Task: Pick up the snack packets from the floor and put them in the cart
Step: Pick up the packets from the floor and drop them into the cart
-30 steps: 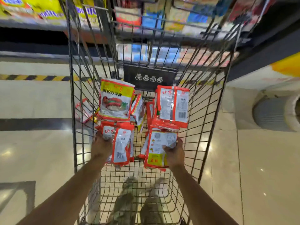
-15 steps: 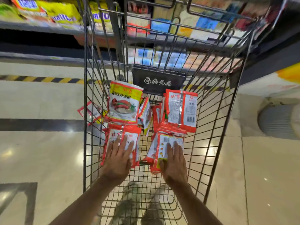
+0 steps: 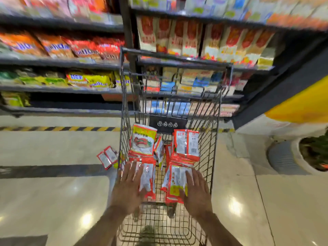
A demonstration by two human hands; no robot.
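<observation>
**Two stacks laid in the cart, loose packets left on the floor**

Both hands hang over the wire cart (image 3: 215,110) in the lower middle of the frame, palms down and fingers spread. The left hand (image 3: 128,188) lies over the near end of the left stack of snack packets (image 3: 148,174); the right hand (image 3: 197,190) lies over the near end of the right stack (image 3: 177,178). Neither hand pinches or curls around anything, though motion blur hides whether the fingertips actually touch the wrappers or hover just above them. Farther up the basket, a packet with a yellow band (image 3: 142,141) leans upright on the left, and a red-and-white one (image 3: 186,144) leans on the right, barcode side showing.

By the look of it, the step in hand is the placing: a batch is down in the basket and the open hands suggest release.

The task is not finished. At least two red-edged packets (image 3: 107,157) lie on the pale tiled floor (image 3: 53,201), just beside the cart's left wall at middle left of the frame. The next move likely calls for lifting the hands clear of the basket, reaching low around the cart's left side, and gathering those thin, slippery wrappers flat against the tile before carrying them over the rim.
</observation>
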